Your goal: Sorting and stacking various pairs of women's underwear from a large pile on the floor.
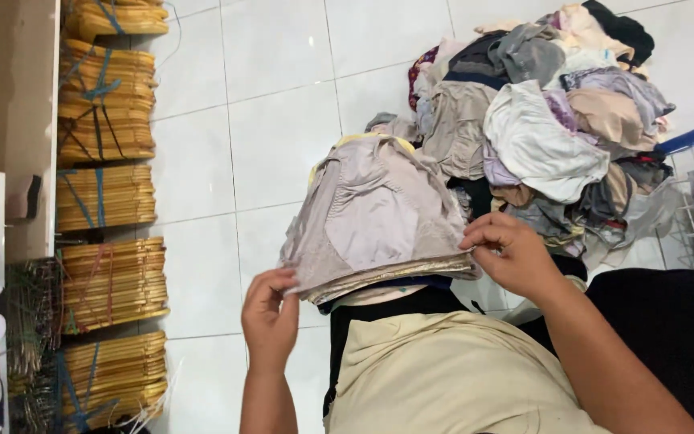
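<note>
A pale lilac-grey garment point(371, 217) is lying spread over the person's lap, its gold-trimmed hem facing them. The left hand point(271, 309) is pinching the hem's near corner, forearm rising from the bottom edge. The right hand point(508, 253) is gripping the hem's other end, forearm angling in from the lower right. Just beyond, a pile of mixed clothes point(540, 120) is crowding the white tiled floor point(275, 96), which is lying open toward stacked wooden hangers point(106, 193).
</note>
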